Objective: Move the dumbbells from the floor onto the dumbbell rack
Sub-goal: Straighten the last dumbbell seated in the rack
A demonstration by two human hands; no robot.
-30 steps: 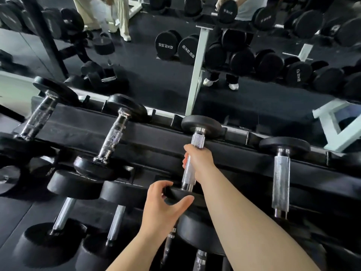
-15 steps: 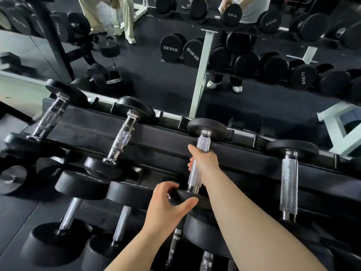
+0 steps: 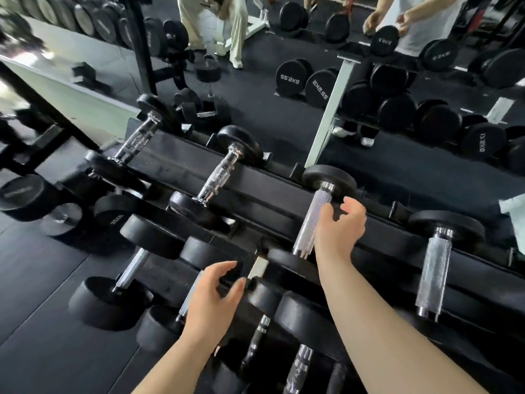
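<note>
Mirror-side, the dumbbell rack (image 3: 264, 191) is already bearing the middle dumbbell (image 3: 311, 223), left hand (image 3: 213, 297) and right hand (image 3: 341, 228) hovering spread and empty; others perhaps waiting unseen.

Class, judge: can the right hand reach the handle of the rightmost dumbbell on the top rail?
Probably yes: the right hand is open and nothing lies between it and that handle.

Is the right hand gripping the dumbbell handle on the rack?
No, the right hand sits open beside the dumbbell handle, fingers not round it.
</note>
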